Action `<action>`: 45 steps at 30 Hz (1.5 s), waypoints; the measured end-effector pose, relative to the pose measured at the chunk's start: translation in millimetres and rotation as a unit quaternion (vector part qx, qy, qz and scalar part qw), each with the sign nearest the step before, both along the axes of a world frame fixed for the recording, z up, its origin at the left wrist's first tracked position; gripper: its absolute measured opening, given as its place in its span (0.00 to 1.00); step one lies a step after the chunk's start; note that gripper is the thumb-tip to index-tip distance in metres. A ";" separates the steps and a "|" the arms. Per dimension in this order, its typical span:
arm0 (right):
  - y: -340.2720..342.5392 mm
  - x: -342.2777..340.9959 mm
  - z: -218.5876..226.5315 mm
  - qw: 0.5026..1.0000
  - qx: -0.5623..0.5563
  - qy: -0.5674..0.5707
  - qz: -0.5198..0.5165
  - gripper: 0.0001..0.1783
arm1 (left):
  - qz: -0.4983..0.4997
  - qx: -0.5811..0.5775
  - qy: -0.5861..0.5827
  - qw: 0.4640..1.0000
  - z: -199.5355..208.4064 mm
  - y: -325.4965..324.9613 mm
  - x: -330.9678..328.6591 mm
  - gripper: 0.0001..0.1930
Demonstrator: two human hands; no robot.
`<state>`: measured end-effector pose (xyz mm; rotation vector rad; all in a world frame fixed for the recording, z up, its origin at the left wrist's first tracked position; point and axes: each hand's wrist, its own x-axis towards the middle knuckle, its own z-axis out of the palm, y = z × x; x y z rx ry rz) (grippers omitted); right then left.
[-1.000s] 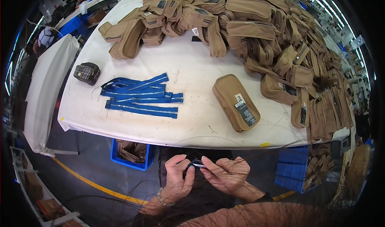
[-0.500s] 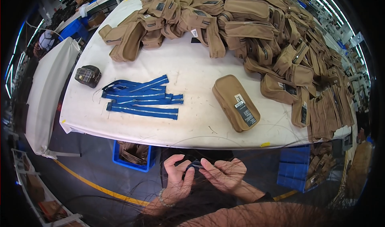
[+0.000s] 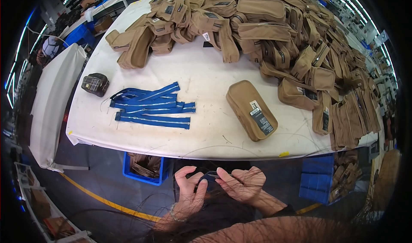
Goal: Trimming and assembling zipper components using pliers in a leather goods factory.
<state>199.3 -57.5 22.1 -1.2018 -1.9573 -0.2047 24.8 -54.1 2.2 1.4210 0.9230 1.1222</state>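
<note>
Below the table's front edge, my left hand and my right hand meet, pinching a small dark blue strip between thumbs and fingers. It looks like a zipper; most of it is hidden by the fingers and loose hair. On the table to the left lie several blue zippers with pale teeth, loosely stacked. A brown fabric pouch with a dark label and white sticker rests alone to the right of them.
A large heap of brown pouches covers the back and right of the white table. A small plaid pouch sits at the left. Blue bins with brown pieces stand on the floor below. Strands of hair cross the lower view.
Both hands stay nearly in place, still pinching the blue strip. The fingers have shifted only slightly, and the whole view has moved a little.
</note>
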 end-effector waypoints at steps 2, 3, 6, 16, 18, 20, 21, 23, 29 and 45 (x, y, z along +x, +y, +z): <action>-1.5 0.8 1.8 1.000 -0.001 0.001 -0.014 0.22 | -0.023 0.034 0.010 0.999 -3.9 2.5 -1.4 0.23; -2.0 0.4 2.5 1.000 -0.002 0.006 -0.008 0.22 | -0.004 0.065 0.089 0.994 -5.7 2.7 -2.8 0.22; -3.1 -1.0 4.0 1.000 -0.008 0.015 0.002 0.22 | 0.032 0.043 0.118 0.992 -14.1 -4.9 -4.2 0.13; -1.4 -3.1 5.1 1.000 -0.004 0.008 0.003 0.21 | 0.047 0.007 0.110 0.993 -14.4 -7.6 -5.6 0.10; -2.2 -2.6 3.0 1.000 -0.002 0.004 0.003 0.21 | 0.033 0.062 0.168 0.983 -4.6 -1.3 -5.8 0.13; -1.1 -3.1 2.5 1.000 0.000 0.000 0.004 0.21 | 0.019 0.115 0.225 0.967 -1.4 1.9 -6.0 0.22; -0.3 -3.4 2.9 1.000 0.003 -0.002 0.004 0.21 | 0.009 0.075 0.152 0.986 -2.5 1.9 -5.3 0.22; 0.1 -3.9 2.8 1.000 0.005 -0.005 0.004 0.20 | -0.001 0.034 0.077 0.996 -1.0 1.7 -2.9 0.21; 0.3 -7.4 -4.2 1.000 0.004 0.021 0.001 0.21 | -0.004 -0.009 -0.036 0.999 15.4 4.7 5.7 0.22; 3.8 -1.9 2.8 0.999 0.021 -0.039 0.021 0.18 | -0.021 -0.005 -0.027 0.999 5.7 0.9 -1.4 0.22</action>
